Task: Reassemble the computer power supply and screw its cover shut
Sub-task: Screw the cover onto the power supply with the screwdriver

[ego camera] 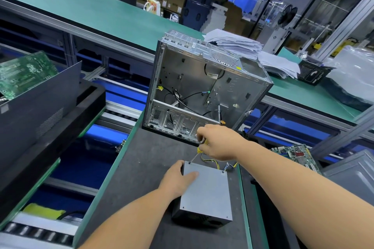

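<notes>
Dark grey work mat [141, 168] on the green-edged bench carries everything. Bare silver steel computer case [202, 87], side panel off, stands at the far end of the mat with loose black cables inside. Nearer, the grey sheet-metal power supply box [206, 192] lies flat on the mat, cover up, its yellow-and-black wire bundle [210, 160] spilling out the far end toward the case. Left hand [180, 178] rests on the near-left of the cover, fingers spread flat and thumb on top, pressing it down. Right hand [218, 143] is curled round the yellow handle of a slim screwdriver [195, 155], tip seated at the far-left corner screw hole [189, 162] of the cover. Far-right corner looks to have a screw in; can't tell for the near corners. Judgement: box is stiff and fairly heavy, won't flex, but painted metal may skate on the mat under driver torque, so keep the palm down on the cover. To lift, take it by the side walls, never by the wires.
</notes>
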